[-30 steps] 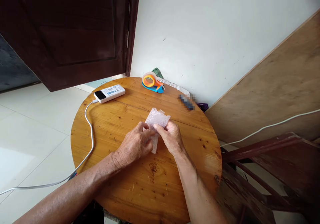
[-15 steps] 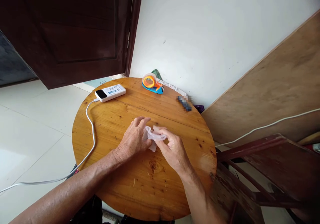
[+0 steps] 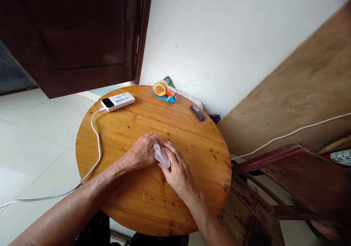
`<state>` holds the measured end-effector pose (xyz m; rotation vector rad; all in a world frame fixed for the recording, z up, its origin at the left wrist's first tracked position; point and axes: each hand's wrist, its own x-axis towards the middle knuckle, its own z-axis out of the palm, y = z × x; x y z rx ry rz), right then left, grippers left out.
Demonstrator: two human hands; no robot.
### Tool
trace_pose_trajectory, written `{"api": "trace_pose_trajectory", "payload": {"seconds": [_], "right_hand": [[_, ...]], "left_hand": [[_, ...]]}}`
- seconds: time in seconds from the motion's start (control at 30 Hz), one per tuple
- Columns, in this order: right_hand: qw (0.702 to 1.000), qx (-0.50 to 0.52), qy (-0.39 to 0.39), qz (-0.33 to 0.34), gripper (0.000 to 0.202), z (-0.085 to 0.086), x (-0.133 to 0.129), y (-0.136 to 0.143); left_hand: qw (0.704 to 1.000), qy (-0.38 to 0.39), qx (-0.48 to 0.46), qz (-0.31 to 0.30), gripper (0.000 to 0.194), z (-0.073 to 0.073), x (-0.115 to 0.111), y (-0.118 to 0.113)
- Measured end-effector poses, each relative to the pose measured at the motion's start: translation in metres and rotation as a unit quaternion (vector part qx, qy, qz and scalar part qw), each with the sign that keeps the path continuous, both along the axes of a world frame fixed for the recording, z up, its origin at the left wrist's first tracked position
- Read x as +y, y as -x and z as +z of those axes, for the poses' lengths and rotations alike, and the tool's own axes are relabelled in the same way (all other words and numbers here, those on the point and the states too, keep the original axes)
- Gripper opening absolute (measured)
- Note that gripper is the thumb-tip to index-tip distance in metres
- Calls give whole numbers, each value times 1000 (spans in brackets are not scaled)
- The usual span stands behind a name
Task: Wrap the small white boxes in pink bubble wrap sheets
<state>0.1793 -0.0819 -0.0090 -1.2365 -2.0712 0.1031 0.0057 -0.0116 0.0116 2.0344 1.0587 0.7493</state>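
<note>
Between my two hands is a crumpled, translucent whitish plastic bag, bunched small over the middle of the round wooden table. My left hand curls around its left side, with the fingertips partly hidden behind it. On the other side, my right hand grips the bag between thumb and fingers. The fingers of both hands nearly meet at the far side of the bag.
A white power bank with a plugged-in white cable lies at the table's back left. Toward the wall stand an orange and blue tape dispenser and a blurred dark object. A wooden chair is at the right.
My hands have closed in on each other, and the plastic bag is bunched more tightly between them. The view has shifted slightly, moving the table a little left.
</note>
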Motion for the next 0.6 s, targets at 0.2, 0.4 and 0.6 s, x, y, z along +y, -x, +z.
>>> {"api": "trace_pose_trajectory", "payload": {"seconds": [0.2, 0.4, 0.6], "right_hand": [[981, 170, 88, -39, 24, 14, 13, -2], [875, 363, 317, -45, 37, 17, 21, -6], [911, 277, 301, -56, 28, 20, 25, -11]], "left_hand": [[992, 73, -93, -33, 30, 8, 1, 6], [964, 219, -128, -78, 39, 14, 0, 8], [973, 197, -103, -54, 29, -2, 3, 3]]}}
